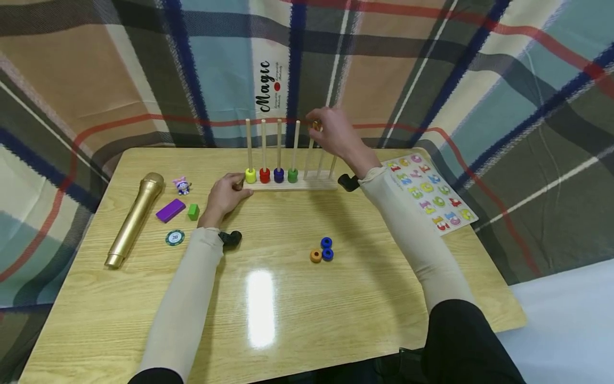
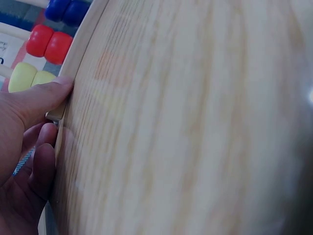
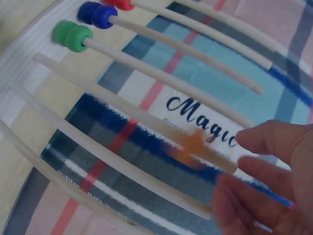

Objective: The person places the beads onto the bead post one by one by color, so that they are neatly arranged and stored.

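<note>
The right hand (image 1: 336, 133) is raised at the tops of the pegs, and its fingers (image 3: 274, 142) hang loosely apart just beside an orange bead (image 3: 193, 147). That bead sits near the tip of the fifth peg (image 3: 122, 105), counting from the left end of the rack. It is blurred in the wrist view, so I cannot tell for sure whether the fingertips touch it or have let go; it looks free and threaded on the peg.

The left hand (image 1: 225, 194) lies on the table at the left end of the wooden base (image 1: 297, 185). Its thumb (image 2: 41, 95) is pressed against the end of the base and the other fingers are curled beneath, as if steadying the rack.

At the foot of the first four pegs sit a yellow bead (image 1: 250, 175), a red bead (image 1: 265, 175), a blue bead (image 1: 279, 175) and a green bead (image 1: 292, 175). The pegs further right look bare. By this reckoning four pegs are filled and the fifth is being filled.

Three loose beads (image 1: 323, 249), two blue and one orange, lie together on the table (image 1: 374, 298) nearer the person, well apart from the rack. These seem left to go on.
</note>
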`<state>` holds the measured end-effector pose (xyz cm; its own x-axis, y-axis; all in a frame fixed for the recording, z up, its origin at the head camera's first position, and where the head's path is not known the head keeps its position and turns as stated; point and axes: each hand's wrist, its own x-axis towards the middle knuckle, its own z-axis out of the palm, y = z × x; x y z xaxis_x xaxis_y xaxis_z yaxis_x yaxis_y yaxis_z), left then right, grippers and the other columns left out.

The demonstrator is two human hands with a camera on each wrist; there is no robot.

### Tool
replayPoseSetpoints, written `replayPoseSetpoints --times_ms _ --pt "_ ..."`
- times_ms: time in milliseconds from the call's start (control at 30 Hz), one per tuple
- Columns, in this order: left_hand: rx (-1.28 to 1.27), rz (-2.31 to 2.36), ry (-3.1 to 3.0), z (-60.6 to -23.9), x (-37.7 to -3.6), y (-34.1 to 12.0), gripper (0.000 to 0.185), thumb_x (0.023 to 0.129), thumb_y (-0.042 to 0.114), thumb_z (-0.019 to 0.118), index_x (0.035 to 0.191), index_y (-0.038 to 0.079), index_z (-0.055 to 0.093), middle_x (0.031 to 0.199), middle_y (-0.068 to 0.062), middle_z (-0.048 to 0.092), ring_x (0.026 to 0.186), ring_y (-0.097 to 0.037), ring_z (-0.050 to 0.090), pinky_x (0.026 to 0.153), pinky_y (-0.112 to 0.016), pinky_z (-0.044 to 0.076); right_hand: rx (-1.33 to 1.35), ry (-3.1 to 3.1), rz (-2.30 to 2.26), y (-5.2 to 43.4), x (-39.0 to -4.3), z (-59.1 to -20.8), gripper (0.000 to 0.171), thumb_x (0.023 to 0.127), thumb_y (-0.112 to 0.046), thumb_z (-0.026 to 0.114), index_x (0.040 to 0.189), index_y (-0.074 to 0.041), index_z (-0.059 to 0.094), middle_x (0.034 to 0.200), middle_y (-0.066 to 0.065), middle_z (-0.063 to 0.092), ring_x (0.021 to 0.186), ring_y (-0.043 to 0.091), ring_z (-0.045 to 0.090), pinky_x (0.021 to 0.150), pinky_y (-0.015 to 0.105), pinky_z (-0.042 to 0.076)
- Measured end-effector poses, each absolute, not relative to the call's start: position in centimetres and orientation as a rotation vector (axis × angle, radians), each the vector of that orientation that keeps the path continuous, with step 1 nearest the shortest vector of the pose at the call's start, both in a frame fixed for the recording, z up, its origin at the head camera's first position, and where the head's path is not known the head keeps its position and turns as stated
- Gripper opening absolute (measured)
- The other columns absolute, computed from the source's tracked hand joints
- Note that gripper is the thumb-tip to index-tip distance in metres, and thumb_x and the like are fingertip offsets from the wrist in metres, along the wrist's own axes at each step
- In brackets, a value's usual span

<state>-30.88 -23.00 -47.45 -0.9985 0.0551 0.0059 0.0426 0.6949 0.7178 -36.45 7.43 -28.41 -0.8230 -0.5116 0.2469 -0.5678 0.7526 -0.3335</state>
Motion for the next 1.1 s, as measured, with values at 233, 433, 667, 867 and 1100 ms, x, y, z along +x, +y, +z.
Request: replayPoseSetpoints --times_ms 233,433,667,867,1100 --pt "0.087 1.220 2.889 -48.1 -30.7 -22.9 0.062 0.104 0.021 0.074 0.159 0.003 0.050 0.162 -0.020 0.049 0.128 -0.040 0.061 0.119 -0.059 0.041 1.030 -2.768 0.540 7.7 -30.6 -32.2 0.037 0.100 -0.014 0.073 0.135 -0.002 0.069 0.137 0.017 0.066 0.129 0.035 0.061 0.115 0.046 0.048" --pt "0.083 1.225 2.870 -48.0 -30.7 -22.6 0.064 0.104 0.023 0.074 0.160 0.003 0.049 0.162 -0.020 0.049 0.130 -0.040 0.060 0.120 -0.059 0.040 1.548 -2.925 0.301 9.7 -24.8 -37.7 0.042 0.095 -0.028 0.082 0.130 -0.007 0.075 0.129 0.012 0.073 0.124 0.033 0.065 0.113 0.052 0.048" --pt "0.073 1.249 2.891 -47.7 -30.7 -22.9 0.062 0.104 0.021 0.074 0.159 0.002 0.051 0.159 -0.021 0.051 0.131 -0.041 0.058 0.120 -0.060 0.039 1.794 -2.875 0.048 10.5 -22.7 -41.3 0.011 0.095 -0.020 0.073 0.104 -0.018 0.079 0.095 -0.002 0.071 0.098 0.023 0.063 0.105 0.049 0.050" --pt "0.072 1.224 2.866 -47.8 -30.4 -22.8 0.063 0.105 0.022 0.072 0.160 0.002 0.048 0.161 -0.022 0.048 0.129 -0.041 0.060 0.117 -0.060 0.042 1.714 -2.753 0.266 10.1 -23.8 -39.7 0.009 0.100 -0.013 0.075 0.106 -0.010 0.080 0.099 0.002 0.073 0.092 0.018 0.068 0.091 0.038 0.060" --pt "0.061 1.234 2.889 -47.6 -30.6 -22.7 0.064 0.105 0.023 0.072 0.160 0.003 0.049 0.162 -0.020 0.048 0.129 -0.040 0.060 0.117 -0.060 0.041 1.083 -2.686 0.791 10.0 -31.0 -31.3 0.024 0.103 -0.005 0.070 0.125 0.005 0.071 0.118 0.019 0.074 0.106 0.029 0.072 0.095 0.040 0.061"
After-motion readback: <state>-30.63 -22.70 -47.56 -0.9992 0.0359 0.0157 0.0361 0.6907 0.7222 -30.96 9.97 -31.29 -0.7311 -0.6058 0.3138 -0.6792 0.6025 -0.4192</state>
